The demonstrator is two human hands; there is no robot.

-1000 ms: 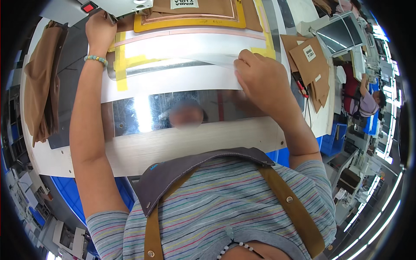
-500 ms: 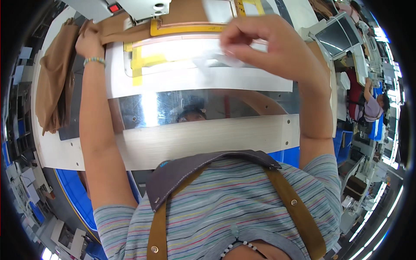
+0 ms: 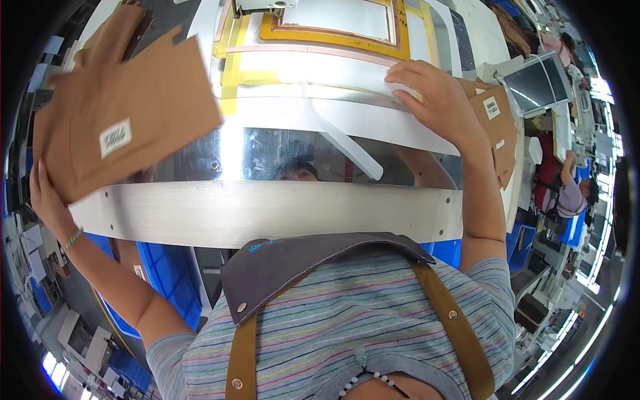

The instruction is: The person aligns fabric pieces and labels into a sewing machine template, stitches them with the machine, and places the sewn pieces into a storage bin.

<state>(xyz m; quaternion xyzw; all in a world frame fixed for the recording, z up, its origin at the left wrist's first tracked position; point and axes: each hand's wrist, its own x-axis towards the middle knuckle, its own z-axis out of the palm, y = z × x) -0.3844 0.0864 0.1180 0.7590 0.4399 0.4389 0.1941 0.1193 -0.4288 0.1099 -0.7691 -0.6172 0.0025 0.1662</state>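
Pinching the brown cloth (image 3: pixel 150 100) by its near left edge, the left grip (image 3: pixel 49 199) had it stretching up and rightward, its white label (image 3: pixel 116 138) just right of the fingers. The right grip (image 3: pixel 441 103) was loosely spread, thumb apart from curled fingers; beyond and left of it lay the yellow frame (image 3: pixel 333 41), and nearer, leftward, a white strip (image 3: pixel 355 157).
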